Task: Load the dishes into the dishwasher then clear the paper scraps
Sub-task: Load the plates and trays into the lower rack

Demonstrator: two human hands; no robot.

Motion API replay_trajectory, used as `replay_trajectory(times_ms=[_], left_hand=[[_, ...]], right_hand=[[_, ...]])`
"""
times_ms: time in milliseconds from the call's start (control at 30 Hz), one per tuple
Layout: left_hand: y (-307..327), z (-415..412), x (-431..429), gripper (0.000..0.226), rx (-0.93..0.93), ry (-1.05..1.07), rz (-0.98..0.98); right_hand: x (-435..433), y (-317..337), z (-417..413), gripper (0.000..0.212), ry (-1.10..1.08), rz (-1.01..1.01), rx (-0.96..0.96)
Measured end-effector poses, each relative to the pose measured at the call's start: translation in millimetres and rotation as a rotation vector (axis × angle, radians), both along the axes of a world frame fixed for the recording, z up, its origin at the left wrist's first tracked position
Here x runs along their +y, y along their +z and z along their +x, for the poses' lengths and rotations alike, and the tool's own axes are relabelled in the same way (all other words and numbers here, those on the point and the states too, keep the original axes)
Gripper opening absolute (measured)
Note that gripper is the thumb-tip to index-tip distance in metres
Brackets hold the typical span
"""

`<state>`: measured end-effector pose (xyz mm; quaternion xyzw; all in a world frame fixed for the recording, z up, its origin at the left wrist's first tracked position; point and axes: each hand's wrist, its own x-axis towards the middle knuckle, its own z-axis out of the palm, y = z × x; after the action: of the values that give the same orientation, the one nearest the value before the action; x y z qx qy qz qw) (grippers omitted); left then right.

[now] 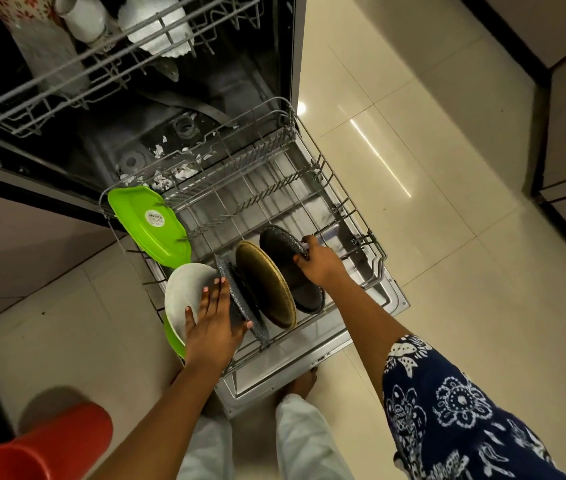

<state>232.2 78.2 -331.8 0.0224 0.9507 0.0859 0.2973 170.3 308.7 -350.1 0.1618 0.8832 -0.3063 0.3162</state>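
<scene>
Left hand (214, 318) spread flat; right hand (317, 264) pinches the dark plate (281, 252).

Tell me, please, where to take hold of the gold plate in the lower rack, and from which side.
Pinch its upper rim, coming from above. The gold plate stands on edge in the lower rack between two dark plates, so probably only that rim is free to grasp.
</scene>
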Motion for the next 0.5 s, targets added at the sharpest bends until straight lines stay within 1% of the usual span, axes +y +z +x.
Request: replay_trajectory(times_ms=[100,167,200,267,333,433,500], left_hand=[[19,-3,-2,0.088,-0.001,-0.024,0.022],[44,-10,-8,0.079,0.043,-0.058,0.026],[63,-16,-16,0.073,0.091,-0.062,0.046],[108,-32,-46,0.061,0.224,-0.027,0.107],[155,-50,-89,0.054,0.385,0.043,0.152],[229,-68,-198,0.049,0.644,0.202,0.158],[274,-75,-274,0.046,0.762,0.298,0.132]], right_hand=[[-12,26,7,0.047,-0.101,0.101,0.173],[-29,56,8,0.043,-0.145,0.170,0.329],[-43,76,6,0.040,-0.150,0.171,0.385],[-82,121,0,0.033,-0.143,0.115,0.489],[-128,164,-10,0.030,-0.112,0.032,0.616],[-234,232,-37,0.039,0.019,-0.107,0.823],[-311,274,-55,0.038,0.106,-0.185,0.925]])
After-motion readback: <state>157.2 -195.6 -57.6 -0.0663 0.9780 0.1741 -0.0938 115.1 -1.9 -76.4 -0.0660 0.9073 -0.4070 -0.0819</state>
